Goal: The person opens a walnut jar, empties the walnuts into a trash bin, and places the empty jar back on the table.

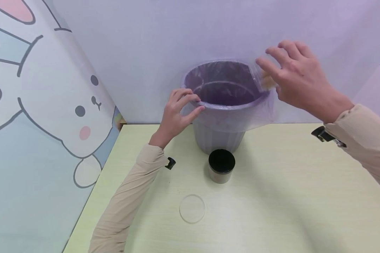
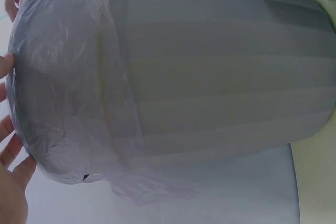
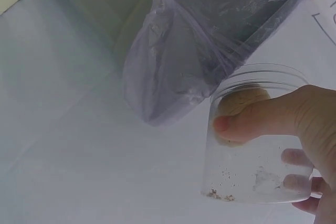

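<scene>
A grey trash bin (image 1: 220, 135) stands upright at the table's back edge, lined with a thin purple bag (image 2: 63, 77) folded down over its rim. My left hand (image 1: 177, 114) pinches the rim at the left, thumb outside and fingers over the top. To the right of the bin, my right hand (image 1: 299, 79) grips a clear plastic jar (image 3: 241, 174), tipped with its mouth beside the bag at the rim. A tan round patch (image 3: 244, 98) shows on the jar under my thumb. Small brown bits (image 3: 218, 196) lie near the jar's bottom.
In front of the bin stands a small black-topped container (image 1: 221, 165). A clear thin-rimmed disc or ring (image 1: 192, 209) lies nearer on the pale yellow table (image 1: 291, 207). Behind is a light wall (image 1: 139, 52), with a cartoon rabbit print (image 1: 63, 91) at the left.
</scene>
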`<state>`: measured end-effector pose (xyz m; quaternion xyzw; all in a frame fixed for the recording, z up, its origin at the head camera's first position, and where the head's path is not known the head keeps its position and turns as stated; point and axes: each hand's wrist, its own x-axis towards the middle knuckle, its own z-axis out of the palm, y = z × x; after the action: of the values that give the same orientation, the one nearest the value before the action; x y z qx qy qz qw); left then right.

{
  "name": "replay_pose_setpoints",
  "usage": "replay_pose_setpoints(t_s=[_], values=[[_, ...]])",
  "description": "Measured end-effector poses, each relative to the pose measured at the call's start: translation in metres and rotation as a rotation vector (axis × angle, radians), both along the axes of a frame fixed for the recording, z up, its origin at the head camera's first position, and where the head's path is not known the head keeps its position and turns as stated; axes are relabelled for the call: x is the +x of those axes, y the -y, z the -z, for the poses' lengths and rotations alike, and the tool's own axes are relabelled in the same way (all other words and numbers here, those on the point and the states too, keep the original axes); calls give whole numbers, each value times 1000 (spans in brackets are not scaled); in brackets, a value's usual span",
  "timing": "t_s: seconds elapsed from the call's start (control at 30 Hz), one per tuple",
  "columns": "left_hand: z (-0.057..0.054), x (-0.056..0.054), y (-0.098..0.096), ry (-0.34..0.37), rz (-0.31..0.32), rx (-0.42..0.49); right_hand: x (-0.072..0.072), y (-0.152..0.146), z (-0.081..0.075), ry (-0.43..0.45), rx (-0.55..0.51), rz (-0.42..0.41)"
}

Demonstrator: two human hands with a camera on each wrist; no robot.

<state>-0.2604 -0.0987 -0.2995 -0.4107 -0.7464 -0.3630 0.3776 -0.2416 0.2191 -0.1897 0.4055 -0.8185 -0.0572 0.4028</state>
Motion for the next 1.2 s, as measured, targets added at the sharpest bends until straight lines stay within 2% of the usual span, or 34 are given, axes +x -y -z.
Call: replay_pose_setpoints(t_s=[0.6,1.2], values=[[0,-1,0,-3,7,1,0,1,0,-15,90,24],[1,0,-1,5,11,13,-1,3,-2,30,144,62]])
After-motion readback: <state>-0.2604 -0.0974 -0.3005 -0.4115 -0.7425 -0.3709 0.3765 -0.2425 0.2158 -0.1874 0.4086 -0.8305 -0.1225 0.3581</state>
